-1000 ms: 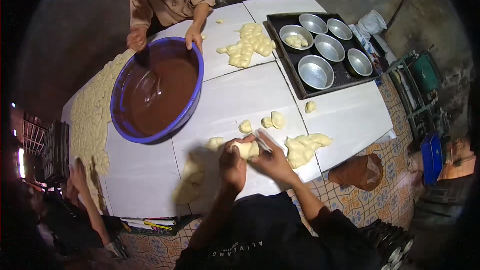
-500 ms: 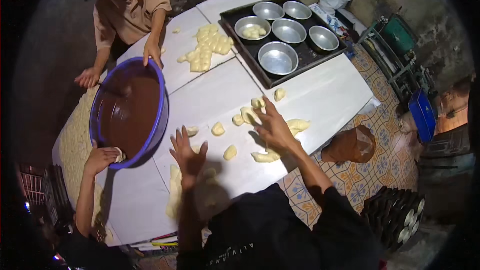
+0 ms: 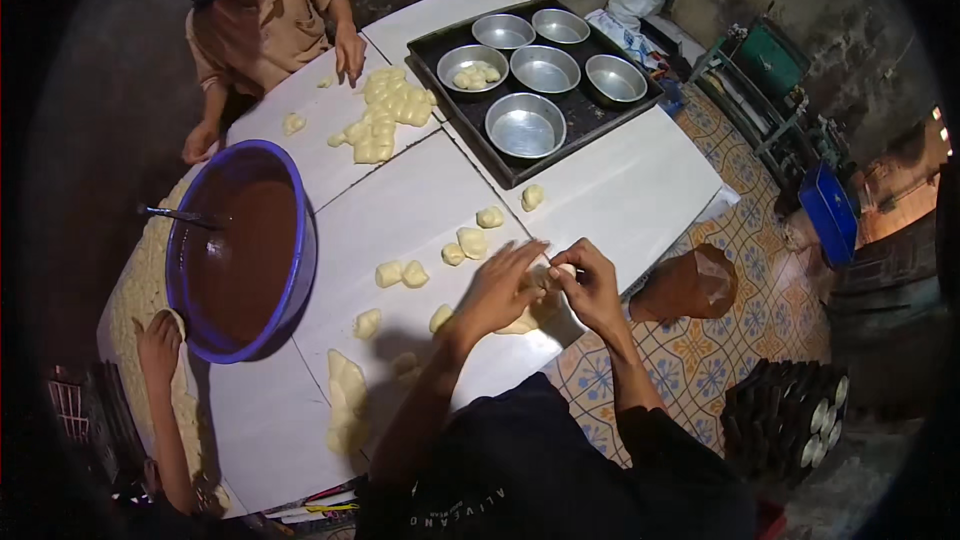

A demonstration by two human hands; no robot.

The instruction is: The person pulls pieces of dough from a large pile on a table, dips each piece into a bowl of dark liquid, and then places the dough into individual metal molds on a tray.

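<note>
1. Left hand and right hand, frame centre, fingers curled around a dough piece.
2. Dough sits above the white tabletop.
3. Blue basin at left.

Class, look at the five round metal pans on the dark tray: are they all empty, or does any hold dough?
One is filled: the pan at the tray's near-left corner holds several pale dough pieces. The other four pans show only bare metal.

Pale yellow dough mass, soft and irregular, lying flat near the front edge of the white table. A small dough piece, rounded, is pinched between both hands at its upper edge.
</note>
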